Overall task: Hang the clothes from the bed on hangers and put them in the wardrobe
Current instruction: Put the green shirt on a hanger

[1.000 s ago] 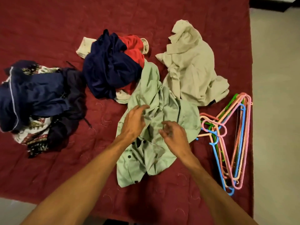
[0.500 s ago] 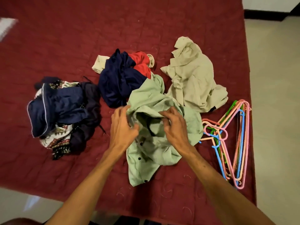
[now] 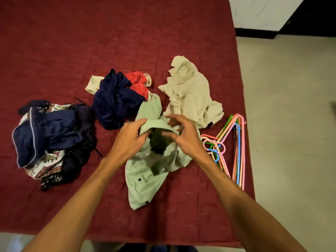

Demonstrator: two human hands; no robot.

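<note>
The pale green shirt (image 3: 145, 175) lies crumpled on the maroon bed (image 3: 72, 42), near its front edge, directly under both hands. The left hand (image 3: 129, 140) pinches a fold at the shirt's upper edge. The right hand (image 3: 185, 139) is over the same edge with its fingers spread and curled, but blur hides whether it grips. A beige shirt (image 3: 189, 95) lies just behind, coloured hangers (image 3: 236, 142) to the right, and a navy-and-red pile (image 3: 116, 102) and a patterned pile (image 3: 49, 139) to the left.

Matt cloth shirt (image 3: 145, 171), quilted bedspread (image 3: 91, 42), smooth plastic hangers (image 3: 238, 153).
</note>
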